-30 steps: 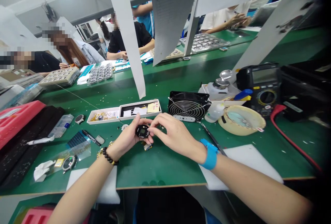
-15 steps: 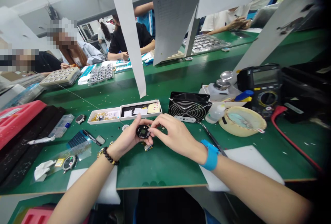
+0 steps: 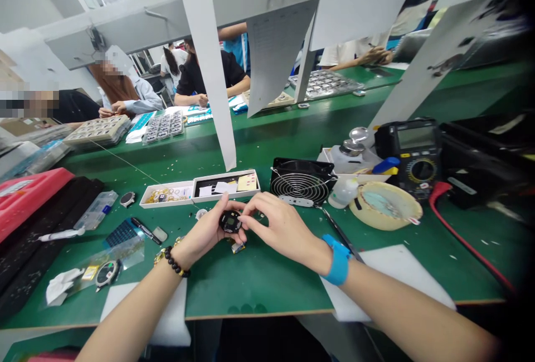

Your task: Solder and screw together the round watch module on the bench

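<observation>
A round black watch back cover [image 3: 230,221] with small parts on its face rests in the fingers of my left hand [image 3: 211,222]. Thumb and fingers hold it by the rim. My right hand [image 3: 271,218] is closed in a pinch at the cover's right edge; whether a tiny part is between its fingertips I cannot make out. Just below the held piece, a small yellow and black component [image 3: 238,247] lies on the green mat. To the left are a watch [image 3: 107,274] on a clear bag and another round watch case [image 3: 127,199].
Behind my hands stand a white parts box [image 3: 167,194] and a black fan [image 3: 301,179]. To the right are tweezers [image 3: 339,231], a cream bowl [image 3: 387,206] and a multimeter [image 3: 413,155]. A pen [image 3: 144,229] lies left. Several people sit across the bench.
The view has tilted up slightly, so the bench sits lower in the picture. My hands keep nearly the same hold, with the right fingertips still at the cover's edge.
</observation>
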Tool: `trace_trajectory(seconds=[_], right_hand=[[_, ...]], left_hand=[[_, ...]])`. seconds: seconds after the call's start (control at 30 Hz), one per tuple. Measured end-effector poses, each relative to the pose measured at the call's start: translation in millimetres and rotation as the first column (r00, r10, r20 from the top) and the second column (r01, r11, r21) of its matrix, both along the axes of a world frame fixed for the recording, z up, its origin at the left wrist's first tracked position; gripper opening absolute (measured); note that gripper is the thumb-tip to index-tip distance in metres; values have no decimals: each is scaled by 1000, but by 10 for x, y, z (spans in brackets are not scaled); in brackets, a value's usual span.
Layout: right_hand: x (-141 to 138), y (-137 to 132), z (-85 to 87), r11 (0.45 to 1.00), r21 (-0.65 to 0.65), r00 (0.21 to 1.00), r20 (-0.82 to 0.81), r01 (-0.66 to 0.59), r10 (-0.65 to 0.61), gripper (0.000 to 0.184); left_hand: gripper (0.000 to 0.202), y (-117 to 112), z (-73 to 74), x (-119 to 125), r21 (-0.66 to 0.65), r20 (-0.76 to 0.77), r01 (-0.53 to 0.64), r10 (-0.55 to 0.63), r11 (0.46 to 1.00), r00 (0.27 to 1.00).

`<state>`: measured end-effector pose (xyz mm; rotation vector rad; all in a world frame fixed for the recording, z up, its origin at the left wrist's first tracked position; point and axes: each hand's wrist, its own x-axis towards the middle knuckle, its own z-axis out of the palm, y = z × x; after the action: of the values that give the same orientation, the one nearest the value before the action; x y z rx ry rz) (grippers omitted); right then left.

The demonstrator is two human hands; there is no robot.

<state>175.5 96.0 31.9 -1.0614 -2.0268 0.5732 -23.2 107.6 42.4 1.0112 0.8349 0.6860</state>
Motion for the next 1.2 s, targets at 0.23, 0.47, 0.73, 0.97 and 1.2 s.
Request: trace_trajectory(seconds=[0.23, 0.47, 0.73, 0.97, 1.2], right_hand=[[-4, 7, 1, 1000, 8, 1000, 0, 3, -3, 13], [-9, 8, -23, 999, 30, 1000, -7, 15, -15, 14], [0, 26, -54, 999, -10, 999, -7, 33, -33, 13], [16, 23, -6, 993, -107, 998, 24, 58, -56, 11], [22, 49, -39, 993, -102, 998, 37, 56, -52, 6]], left_hand=[[73, -12, -10, 10, 12, -11, -20, 20, 1000, 1000], [74, -10, -56, 9, 9, 1, -3, 3, 1000, 1000], [70, -30, -2, 7, -14, -40, -5, 4, 1000, 999], [73, -23, -9, 9, -14, -48, -10, 9, 1000, 999], [67, -30, -10, 1, 2, -69, 12, -12, 1000, 998]])
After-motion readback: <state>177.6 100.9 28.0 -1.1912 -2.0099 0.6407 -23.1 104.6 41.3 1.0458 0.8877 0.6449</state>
